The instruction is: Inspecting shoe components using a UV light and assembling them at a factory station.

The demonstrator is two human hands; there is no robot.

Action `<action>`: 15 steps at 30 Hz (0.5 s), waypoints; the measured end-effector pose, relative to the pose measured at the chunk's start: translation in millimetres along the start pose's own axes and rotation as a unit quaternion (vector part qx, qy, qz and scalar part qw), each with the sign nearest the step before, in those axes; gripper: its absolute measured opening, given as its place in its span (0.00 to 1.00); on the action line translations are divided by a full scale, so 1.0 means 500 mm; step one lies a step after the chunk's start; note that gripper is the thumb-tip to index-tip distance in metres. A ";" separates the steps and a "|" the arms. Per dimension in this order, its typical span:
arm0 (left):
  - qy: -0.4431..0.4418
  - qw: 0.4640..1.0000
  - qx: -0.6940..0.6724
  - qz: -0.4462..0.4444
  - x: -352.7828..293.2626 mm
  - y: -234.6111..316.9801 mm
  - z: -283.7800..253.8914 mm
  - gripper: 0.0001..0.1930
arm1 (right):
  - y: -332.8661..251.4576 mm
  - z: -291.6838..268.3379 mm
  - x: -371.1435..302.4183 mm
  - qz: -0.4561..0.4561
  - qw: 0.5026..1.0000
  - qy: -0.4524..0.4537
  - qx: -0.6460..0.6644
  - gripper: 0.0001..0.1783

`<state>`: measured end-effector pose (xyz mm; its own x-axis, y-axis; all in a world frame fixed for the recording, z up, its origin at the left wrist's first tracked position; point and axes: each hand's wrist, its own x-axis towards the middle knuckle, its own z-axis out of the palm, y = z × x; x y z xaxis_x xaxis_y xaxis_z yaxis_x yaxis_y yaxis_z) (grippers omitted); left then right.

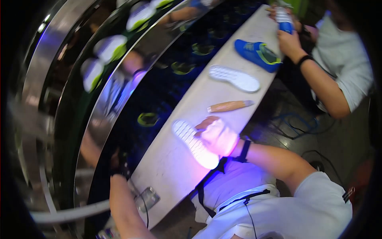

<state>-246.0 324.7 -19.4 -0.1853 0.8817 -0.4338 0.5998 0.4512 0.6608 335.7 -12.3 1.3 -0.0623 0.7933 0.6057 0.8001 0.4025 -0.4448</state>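
Observation:
My right hand (219, 137), in a pale glove with bare fingertips, is closed at the edge of a white shoe sole (187, 135). The sole lies tread up on the narrow bench, under bright violet light. My left hand (118, 164) reaches over the dark conveyor beside the bench; its fingers are lost in shadow, and whether it holds anything is hidden. Beyond my right hand lies a wooden-handled tool (230, 106) with a pale tip. Past it are a second white sole (234, 78) and a blue shoe upper (258, 55) with lime lining.
Dark shoe uppers with lime collars (148, 119) sit along the conveyor. A shiny metal rail (93, 119) curves along its far side, mirroring shoes and arms. A co-worker's hands (289, 42) hold a blue-and-white shoe at the far end. A small metal box (148, 199) with a cable is nearby.

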 end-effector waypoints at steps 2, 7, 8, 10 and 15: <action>-0.013 0.981 -0.165 0.102 -0.011 0.012 0.276 0.18 | 0.040 -0.014 -0.046 0.074 0.995 -0.045 -0.048 0.09; -0.084 0.964 -0.251 -0.002 0.013 -0.023 0.098 0.18 | 0.009 0.002 -0.039 0.060 0.998 -0.009 -0.009 0.11; -0.151 0.928 -0.340 -0.028 -0.010 -0.016 0.079 0.17 | 0.019 0.002 -0.040 0.058 0.998 -0.011 -0.017 0.11; -0.086 0.901 -0.425 -0.011 -0.180 0.136 0.260 0.20 | 0.043 -0.012 -0.081 0.095 0.993 -0.031 -0.054 0.11; -0.257 0.833 -0.490 0.015 -0.621 0.201 0.351 0.24 | 0.034 0.035 -0.054 0.153 0.987 -0.041 0.008 0.13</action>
<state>8.2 71.8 74.2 0.3274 0.8329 -0.4463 -0.3712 0.5477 0.7498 340.6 -18.8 -34.1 0.1322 0.9132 0.3854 0.7794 0.1445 -0.6097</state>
